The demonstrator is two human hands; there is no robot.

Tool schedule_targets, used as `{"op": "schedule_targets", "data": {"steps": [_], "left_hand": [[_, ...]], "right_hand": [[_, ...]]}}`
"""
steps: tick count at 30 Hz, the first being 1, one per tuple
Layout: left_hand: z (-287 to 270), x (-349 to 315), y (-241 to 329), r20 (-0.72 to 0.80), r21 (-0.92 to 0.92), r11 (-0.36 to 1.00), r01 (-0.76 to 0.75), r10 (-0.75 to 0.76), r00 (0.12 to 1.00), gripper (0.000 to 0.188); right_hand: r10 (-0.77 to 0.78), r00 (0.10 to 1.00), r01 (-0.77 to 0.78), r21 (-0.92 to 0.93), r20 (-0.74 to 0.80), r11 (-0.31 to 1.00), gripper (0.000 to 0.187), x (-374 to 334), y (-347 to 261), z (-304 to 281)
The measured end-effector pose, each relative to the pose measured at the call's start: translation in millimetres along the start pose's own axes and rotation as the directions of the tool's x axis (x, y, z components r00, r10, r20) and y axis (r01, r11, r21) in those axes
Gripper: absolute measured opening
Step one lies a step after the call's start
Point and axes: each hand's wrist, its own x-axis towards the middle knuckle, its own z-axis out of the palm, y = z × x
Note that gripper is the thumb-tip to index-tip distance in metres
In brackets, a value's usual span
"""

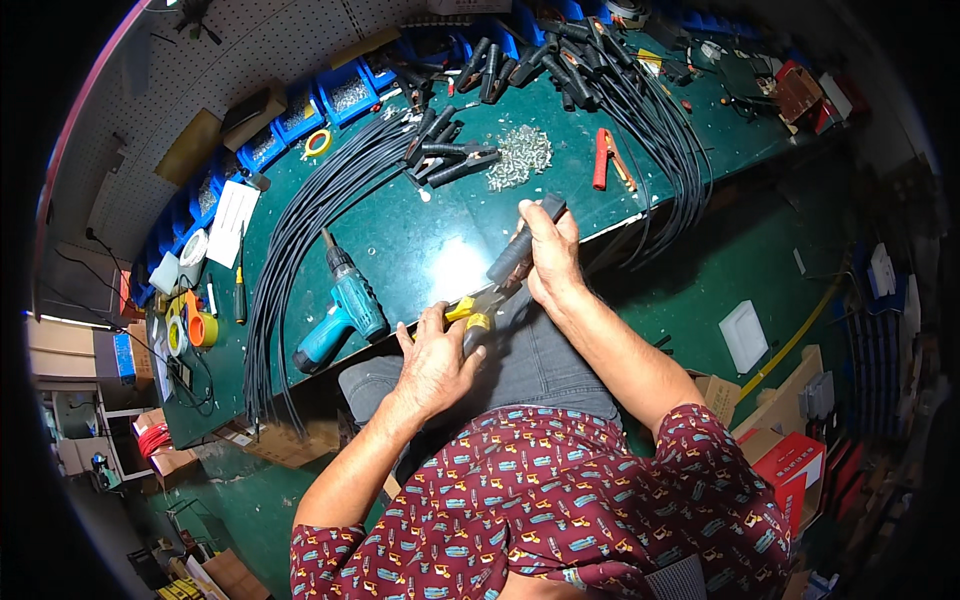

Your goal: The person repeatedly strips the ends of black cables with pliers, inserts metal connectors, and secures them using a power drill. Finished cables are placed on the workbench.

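My left hand [436, 362] is closed around a pair of pliers [479, 323] with yellow and black handles, in front of the table edge, above my lap. In my right hand [553, 258] I grip a black battery clamp [509, 259], tilted, its lower end by the pliers' jaws. Exactly where the jaws meet the clamp is hard to make out. Left of my hands a teal cordless drill [352, 305] lies on the green table [400, 262]. Beyond them is a heap of small metal screws [522, 157], with black clamps [450, 160] beside it.
Black cable bundles [300, 225] [672, 150] lie left and right, the right one hanging over the edge. A red clamp [602, 160] rests near it. Blue bins [346, 92] line the back. Tape rolls [203, 329] and a screwdriver [240, 295] are at left.
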Motion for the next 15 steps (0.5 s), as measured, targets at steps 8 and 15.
{"op": "schedule_targets", "data": {"steps": [8, 15], "left_hand": [[1.6, 4.4, -8.4, 0.019, -0.144, 0.989, -0.045, 0.048, 0.999, 0.039], [-2.7, 10.1, -29.4, 0.212, -0.450, 0.891, -0.057, 0.168, 0.963, 0.032]], "right_hand": [[0.030, 0.999, -0.030, 0.032, 0.012, 0.999, 0.019, -10.0, -9.6, 7.2], [0.273, 0.923, -0.327, 0.180, 0.270, 0.928, 0.012, -4.7, -17.7, -3.7]]}}
